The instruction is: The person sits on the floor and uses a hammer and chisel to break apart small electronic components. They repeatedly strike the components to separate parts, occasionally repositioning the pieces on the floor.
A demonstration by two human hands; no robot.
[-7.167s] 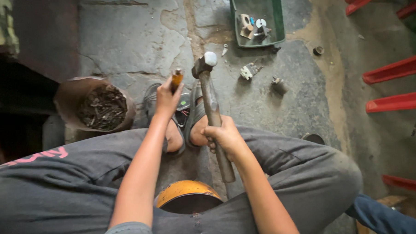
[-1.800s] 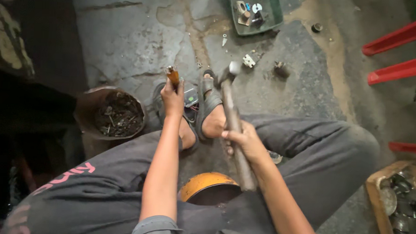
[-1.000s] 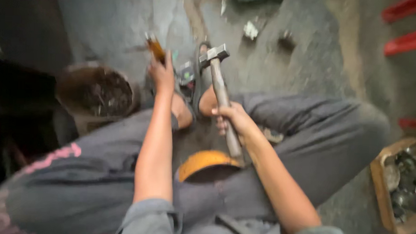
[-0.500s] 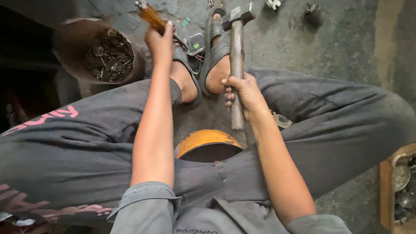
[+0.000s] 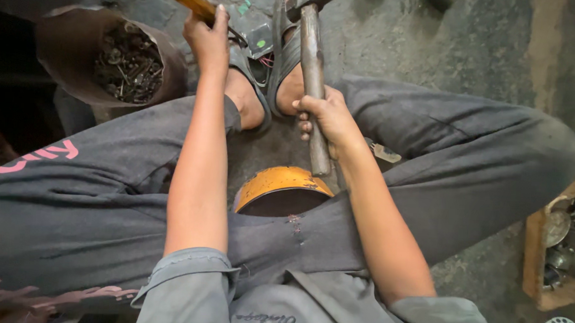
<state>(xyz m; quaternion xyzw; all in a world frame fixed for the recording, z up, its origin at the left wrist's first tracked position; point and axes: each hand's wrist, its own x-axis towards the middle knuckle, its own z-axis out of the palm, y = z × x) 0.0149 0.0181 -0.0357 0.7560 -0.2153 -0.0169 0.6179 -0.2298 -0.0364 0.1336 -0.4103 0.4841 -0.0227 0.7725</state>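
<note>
I sit on the ground with my legs folded in dark grey trousers [image 5: 479,149]. My right hand [image 5: 324,115] grips the long metal handle of a hammer [image 5: 313,73]; its head is at the top edge, above my sandalled feet [image 5: 274,78]. My left hand [image 5: 209,38] is closed around a tool with an amber-brown handle [image 5: 194,0], held over a small dark part with a green patch [image 5: 256,42] that lies pinned between my feet. An orange curved metal piece [image 5: 280,183] sits between my thighs.
A rusty round bucket [image 5: 68,42] full of scrap screws and bits stands at the upper left. A wooden box [image 5: 539,266] of metal parts lies at the right edge. A small metal piece [image 5: 383,152] lies by my right knee. The floor is rough concrete [image 5: 457,53].
The view has tilted down and closer: my hands and feet now sit at the top edge. The hammer is upright over my feet, and the green tray and red bars have left the view.
</note>
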